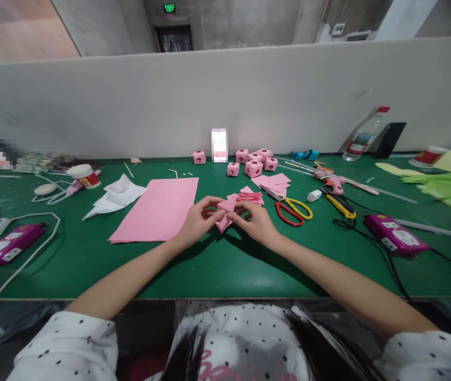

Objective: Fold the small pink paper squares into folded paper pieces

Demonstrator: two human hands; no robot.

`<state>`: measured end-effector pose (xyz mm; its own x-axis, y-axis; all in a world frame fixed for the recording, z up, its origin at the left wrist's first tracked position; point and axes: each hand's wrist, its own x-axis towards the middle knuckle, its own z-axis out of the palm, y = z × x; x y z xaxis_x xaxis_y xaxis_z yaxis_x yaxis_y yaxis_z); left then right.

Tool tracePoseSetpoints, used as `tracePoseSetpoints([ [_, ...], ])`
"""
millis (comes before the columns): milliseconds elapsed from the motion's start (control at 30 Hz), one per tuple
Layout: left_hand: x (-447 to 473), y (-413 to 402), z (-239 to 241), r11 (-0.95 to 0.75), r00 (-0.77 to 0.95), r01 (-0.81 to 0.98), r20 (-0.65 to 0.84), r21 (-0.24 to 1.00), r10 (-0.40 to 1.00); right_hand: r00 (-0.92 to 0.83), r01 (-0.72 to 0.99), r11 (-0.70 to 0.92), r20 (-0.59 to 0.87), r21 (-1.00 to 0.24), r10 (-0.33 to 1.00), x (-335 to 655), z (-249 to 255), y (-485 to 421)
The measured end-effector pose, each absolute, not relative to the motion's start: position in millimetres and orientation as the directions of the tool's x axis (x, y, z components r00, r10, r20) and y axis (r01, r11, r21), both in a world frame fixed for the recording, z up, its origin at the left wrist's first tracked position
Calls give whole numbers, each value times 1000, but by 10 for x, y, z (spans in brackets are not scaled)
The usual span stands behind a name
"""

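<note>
Your left hand point(199, 219) and right hand point(255, 222) each close a fingertip grip on one folded pink paper piece point(225, 211), held at mid-bench point(225, 264). A pink sheet point(158, 209) lies just left and scissors point(295, 209) just right, with bare green toward the near edge

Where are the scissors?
In the head view, the scissors lie on the green table just right of the right hand, beside the pink paper pieces.

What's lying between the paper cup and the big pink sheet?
Crumpled white paper lies between the paper cup and the pink sheet, per the head view.
</note>
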<state>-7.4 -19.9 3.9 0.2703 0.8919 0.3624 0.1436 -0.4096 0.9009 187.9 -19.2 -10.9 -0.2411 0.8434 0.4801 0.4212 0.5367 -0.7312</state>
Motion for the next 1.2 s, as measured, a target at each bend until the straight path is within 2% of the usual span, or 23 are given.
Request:
tracePoseSetpoints([
  [167,-66,-214,30,-412,294,159,355,897,887,-254,412,551,489,-726,835,1873,-108,-198],
  [333,-63,-231,39,-423,253,157,378,892,891,-174,434,517,495,-737,851,1862,-111,-227],
  [533,-44,-218,71,-471,146,150,452,869,880,-64,405,584,615,-703,786,1867,-115,-262],
  [867,-33,-249,52,-349,244,65,325,935,914,-262,484,666,633,-567,729,1858,-113,-268],
  [1200,-31,-252,41,-265,297,-5,254,964,920,-267,467,638,590,-612,762,1861,-98,-260],
])
